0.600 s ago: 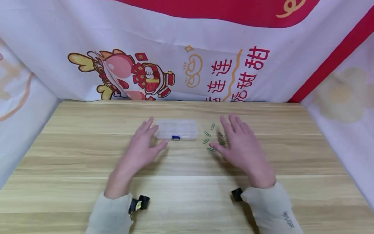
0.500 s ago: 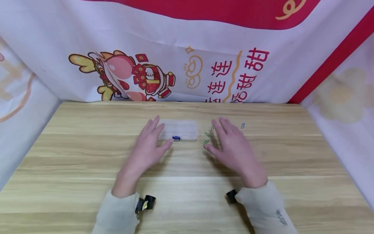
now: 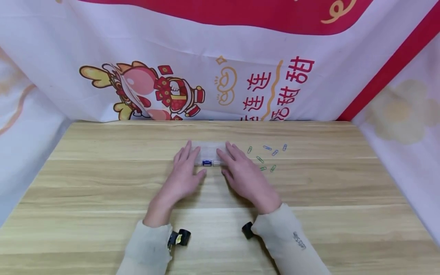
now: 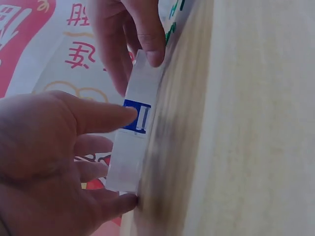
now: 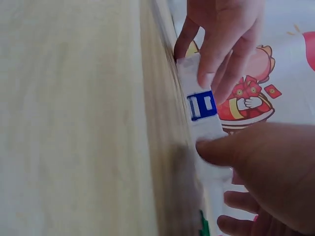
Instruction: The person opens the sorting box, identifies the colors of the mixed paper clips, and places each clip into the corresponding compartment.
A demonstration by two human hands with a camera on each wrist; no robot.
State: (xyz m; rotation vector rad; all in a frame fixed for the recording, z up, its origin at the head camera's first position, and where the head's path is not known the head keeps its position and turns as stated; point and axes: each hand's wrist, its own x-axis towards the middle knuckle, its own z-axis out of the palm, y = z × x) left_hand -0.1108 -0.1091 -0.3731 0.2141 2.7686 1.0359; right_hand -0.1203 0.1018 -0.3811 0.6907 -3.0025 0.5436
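Observation:
A flat clear plastic box (image 3: 207,151) with a blue latch (image 3: 207,163) on its front side lies on the table. At its left end is my left hand (image 3: 182,173), fingers spread along the edge and thumb out in front. My right hand (image 3: 242,172) covers the box's right end, fingertips over the lid. In the left wrist view, the left thumb (image 4: 106,117) appears in front of the latch. The right thumb (image 5: 221,150) overlaps the box's front side in the right wrist view. Firm contact cannot be made out. Neither hand visibly pinches the box.
Right of the box lie several loose paper clips: green ones such as a green paper clip (image 3: 260,159), and blue ones such as a blue paper clip (image 3: 267,148). A printed cloth (image 3: 227,46) hangs behind the wooden table (image 3: 213,229). Each cuff carries a small black camera.
Both hands have moved inward to the box's two ends, the right hand travelling left from over the paper clips. Blue and green clips it covered now show; some green ones on the left are hidden.

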